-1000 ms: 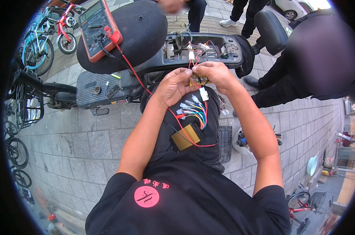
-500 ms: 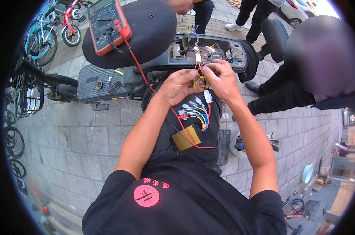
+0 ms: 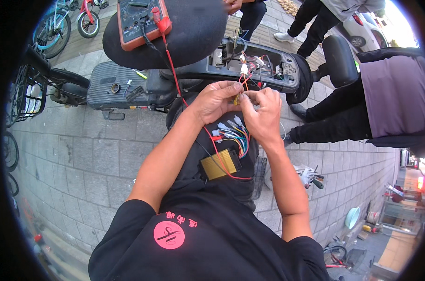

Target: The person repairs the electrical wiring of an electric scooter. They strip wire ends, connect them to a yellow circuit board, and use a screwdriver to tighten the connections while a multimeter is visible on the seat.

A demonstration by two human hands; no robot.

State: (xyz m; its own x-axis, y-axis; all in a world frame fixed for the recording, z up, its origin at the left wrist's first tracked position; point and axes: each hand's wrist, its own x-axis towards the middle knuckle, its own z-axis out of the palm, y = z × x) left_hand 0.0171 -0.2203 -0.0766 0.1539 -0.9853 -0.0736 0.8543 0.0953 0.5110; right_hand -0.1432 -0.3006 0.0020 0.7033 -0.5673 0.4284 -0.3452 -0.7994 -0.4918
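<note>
My left hand [image 3: 217,100] and my right hand [image 3: 263,114] meet over my lap, thumbs and fingertips pinched on a small yellow part [image 3: 237,100], mostly hidden by the fingers. Thin red and orange wires [image 3: 244,80] run from it up to a white connector [image 3: 244,69] at the scooter's open under-seat compartment [image 3: 273,61]. Below my hands, a gold finned controller box [image 3: 219,165] rests on my lap. Its bundle of coloured wires [image 3: 243,140] ends in several pale plugs [image 3: 231,124]. A red test lead [image 3: 211,138] crosses the lap beside the box.
An orange-rimmed multimeter [image 3: 142,23] lies on the tilted black seat [image 3: 184,44]. A ring-shaped part [image 3: 115,88] and small tools sit on the ribbed footboard [image 3: 100,77]. People stand beyond the scooter and at right; a tool container [image 3: 306,175] is right of my arm.
My right hand has turned and closed in over the yellow part, covering more of it. The white plug that hung below it is now out of sight. The whole view has shifted slightly.
</note>
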